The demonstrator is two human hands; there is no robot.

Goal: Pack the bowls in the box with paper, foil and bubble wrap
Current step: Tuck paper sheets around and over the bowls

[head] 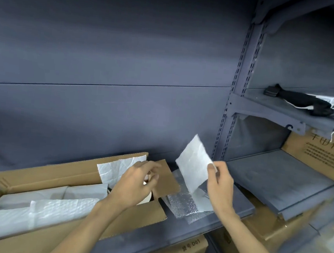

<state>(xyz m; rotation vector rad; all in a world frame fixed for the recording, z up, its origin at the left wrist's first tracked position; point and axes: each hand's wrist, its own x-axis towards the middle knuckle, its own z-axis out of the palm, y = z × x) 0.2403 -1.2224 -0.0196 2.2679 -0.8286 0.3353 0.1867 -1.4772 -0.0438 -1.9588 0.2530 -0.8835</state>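
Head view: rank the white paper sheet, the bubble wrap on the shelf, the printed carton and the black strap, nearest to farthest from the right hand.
From the right hand:
1. White paper sheet, pinched in its fingers.
2. Bubble wrap, on the shelf just below-left.
3. Printed carton, lower right shelf.
4. Black strap, upper right shelf.

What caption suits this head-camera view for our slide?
Right hand lifts a white paper sheet while left hand reaches into the open cardboard box.
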